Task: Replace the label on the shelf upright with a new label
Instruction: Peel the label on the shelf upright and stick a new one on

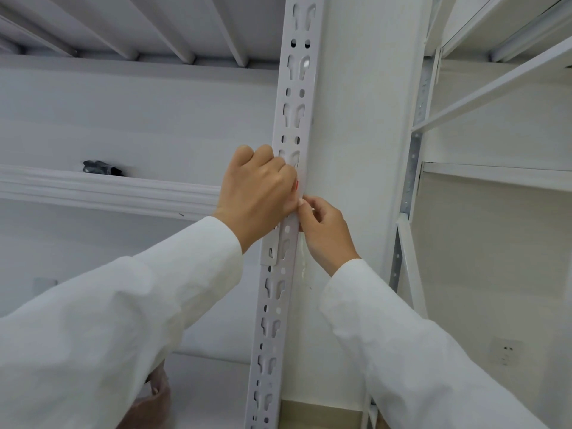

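The white perforated shelf upright (291, 97) runs from top to bottom through the middle of the view. My left hand (260, 187) lies against its front face with curled fingers, fingertips at the upright's right edge. A small red-edged bit of the label (296, 184) shows at those fingertips; the remainder of the label is hidden. Just below, my right hand (325, 233) pinches the label's lower end at the same edge between thumb and forefinger. A thin whitish scrap (305, 269) hangs beside the upright under my right wrist.
A white shelf beam (108, 188) runs off to the left with a dark object (102, 168) on it. Shelf slats (154, 32) are overhead. A second white rack (414, 181) stands to the right. A wall socket (507, 351) is low right.
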Available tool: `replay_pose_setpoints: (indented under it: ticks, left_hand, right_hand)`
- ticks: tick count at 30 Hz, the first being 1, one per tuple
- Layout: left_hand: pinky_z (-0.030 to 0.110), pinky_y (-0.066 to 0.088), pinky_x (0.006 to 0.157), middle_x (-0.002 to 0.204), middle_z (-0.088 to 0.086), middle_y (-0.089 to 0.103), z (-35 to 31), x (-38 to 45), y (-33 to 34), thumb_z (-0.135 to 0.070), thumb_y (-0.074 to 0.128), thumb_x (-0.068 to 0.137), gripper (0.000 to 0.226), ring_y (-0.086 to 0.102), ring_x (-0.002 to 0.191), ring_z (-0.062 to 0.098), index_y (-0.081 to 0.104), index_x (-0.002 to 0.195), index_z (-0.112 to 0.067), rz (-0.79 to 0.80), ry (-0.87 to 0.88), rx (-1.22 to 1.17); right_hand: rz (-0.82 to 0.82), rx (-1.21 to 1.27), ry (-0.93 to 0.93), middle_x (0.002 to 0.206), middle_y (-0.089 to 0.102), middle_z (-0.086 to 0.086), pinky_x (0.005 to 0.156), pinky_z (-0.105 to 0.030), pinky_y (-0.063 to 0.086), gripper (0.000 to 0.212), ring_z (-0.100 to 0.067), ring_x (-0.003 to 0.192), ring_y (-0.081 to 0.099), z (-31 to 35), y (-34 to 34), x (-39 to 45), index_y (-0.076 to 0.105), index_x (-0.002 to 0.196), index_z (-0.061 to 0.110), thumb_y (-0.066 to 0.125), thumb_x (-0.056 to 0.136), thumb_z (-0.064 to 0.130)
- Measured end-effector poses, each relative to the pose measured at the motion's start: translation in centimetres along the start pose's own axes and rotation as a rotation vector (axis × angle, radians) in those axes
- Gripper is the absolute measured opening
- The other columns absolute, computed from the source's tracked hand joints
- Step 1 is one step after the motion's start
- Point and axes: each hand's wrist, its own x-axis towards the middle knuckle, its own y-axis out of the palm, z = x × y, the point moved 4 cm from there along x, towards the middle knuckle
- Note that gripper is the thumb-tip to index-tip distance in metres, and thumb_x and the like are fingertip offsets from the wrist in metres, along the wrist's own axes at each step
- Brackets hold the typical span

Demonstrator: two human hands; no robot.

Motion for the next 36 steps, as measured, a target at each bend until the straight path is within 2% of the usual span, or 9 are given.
replay_pose_setpoints:
  ticks: [4,8,13,19,24,28,36]
  left_hand:
    - [0.029,0.02,0.063,0.043,-0.006,0.049,-0.2,0.5,-0.2,-0.028,0.04,0.069,0.027,0.049,0.055,0.019,0.054,0.047,-0.021,0.03,0.019,0.026]
    - [0.029,0.019,0.062,0.042,-0.004,0.048,-0.2,1.0,-0.3,-0.019,0.054,0.06,0.014,0.049,0.053,0.021,0.053,0.046,-0.02,0.052,0.031,0.0]
    - [0.03,0.023,0.063,0.051,-0.003,0.057,0.9,-0.1,-0.3,-0.023,0.049,0.074,0.021,0.054,0.057,0.023,0.058,0.056,-0.017,-0.011,-0.053,-0.183]
    - [0.029,0.024,0.065,0.066,-0.004,0.062,0.9,-1.7,-0.6,-0.029,0.056,0.074,0.012,0.056,0.061,0.023,0.062,0.072,-0.019,-0.075,-0.086,-0.291]
    - [0.029,0.023,0.065,0.06,-0.005,0.06,0.6,-1.4,-0.5,-0.029,0.054,0.078,0.018,0.055,0.057,0.022,0.064,0.065,-0.021,-0.046,-0.148,-0.293]
    - [0.028,0.02,0.064,0.056,-0.007,0.061,0.5,-1.0,-0.5,-0.03,0.054,0.075,0.02,0.055,0.056,0.022,0.066,0.061,-0.023,0.01,-0.203,-0.284]
    - [0.028,0.02,0.064,0.055,-0.006,0.061,0.4,-0.6,-0.4,-0.027,0.056,0.075,0.019,0.055,0.055,0.021,0.065,0.06,-0.022,0.073,-0.143,-0.18]
  right_hand:
    - [-0.003,-0.003,0.006,0.105,0.068,0.001,0.093,-0.037,0.049,0.037,-0.016,0.098,0.063,0.1,0.0,-0.1,0.059,0.119,0.021,0.045,0.093,0.043]
    - [-0.004,0.001,0.008,0.103,0.068,0.001,0.092,-0.036,0.049,0.037,-0.015,0.097,0.063,0.1,0.0,-0.2,0.059,0.119,0.021,0.045,0.093,0.043]
    - [-0.003,-0.006,0.004,0.1,0.067,0.004,0.091,-0.034,0.048,0.037,-0.015,0.096,0.062,0.2,-0.1,-0.2,0.059,0.118,0.022,0.046,0.092,0.045]
    - [-0.014,0.031,0.001,0.097,0.069,0.003,0.093,-0.04,0.049,0.036,-0.015,0.095,0.064,0.0,0.1,-0.1,0.06,0.117,0.021,0.048,0.092,0.043]
    - [-0.017,0.039,-0.006,0.094,0.069,0.004,0.091,-0.04,0.05,0.035,-0.015,0.092,0.064,0.0,0.1,-0.1,0.062,0.113,0.022,0.047,0.091,0.045]
    - [-0.009,0.032,-0.004,0.095,0.069,0.003,0.09,-0.034,0.05,0.036,-0.013,0.093,0.064,0.2,0.0,-0.3,0.06,0.117,0.021,0.046,0.093,0.044]
    - [-0.016,0.032,-0.004,0.093,0.068,0.004,0.089,-0.035,0.05,0.035,-0.013,0.091,0.063,0.1,-0.1,-0.3,0.061,0.115,0.022,0.046,0.093,0.044]
